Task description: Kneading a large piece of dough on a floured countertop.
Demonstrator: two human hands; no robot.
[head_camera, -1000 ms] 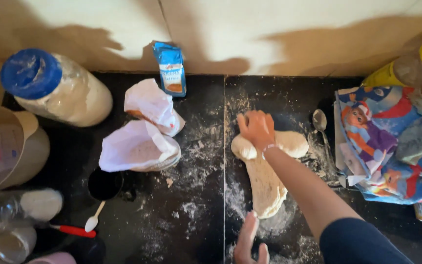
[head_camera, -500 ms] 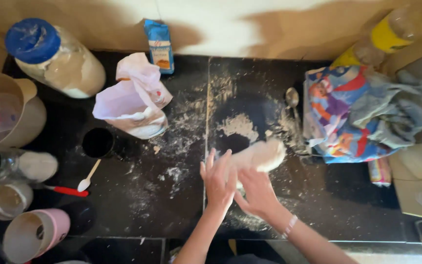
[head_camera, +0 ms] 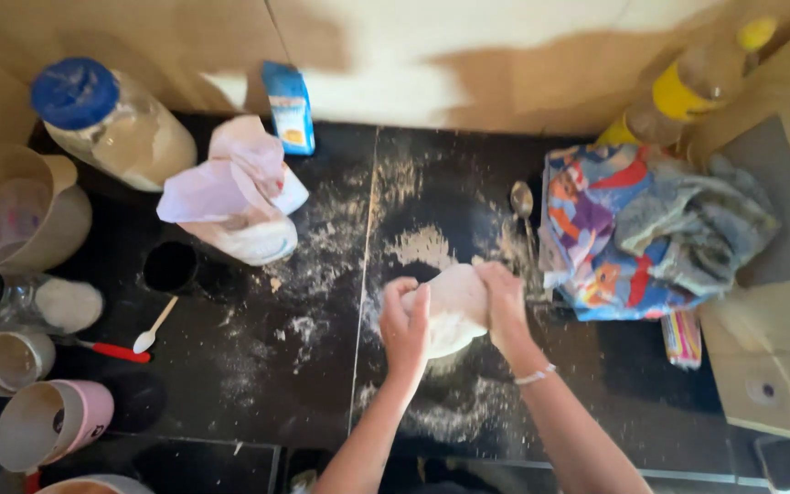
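Observation:
A pale lump of dough (head_camera: 453, 306) rests on the floured black counter (head_camera: 322, 384). My left hand (head_camera: 406, 327) presses against its left side with fingers curled onto it. My right hand (head_camera: 507, 306), with a thin bracelet at the wrist, cups the dough's right side. Both hands hold the dough between them. Loose flour (head_camera: 424, 245) lies scattered just beyond the dough.
A metal spoon (head_camera: 524, 212) lies right of the flour. A colourful cloth (head_camera: 637, 229) and a yellow-capped bottle (head_camera: 688, 87) sit at right. An open flour bag (head_camera: 230, 197), blue carton (head_camera: 290, 105), blue-lidded jar (head_camera: 112, 123), white spoon (head_camera: 153, 327), cups and jars crowd the left.
The dough was stretched long under my outstretched right hand; it is now gathered into a rounder lump, with both hands on its sides. The camera view has shifted.

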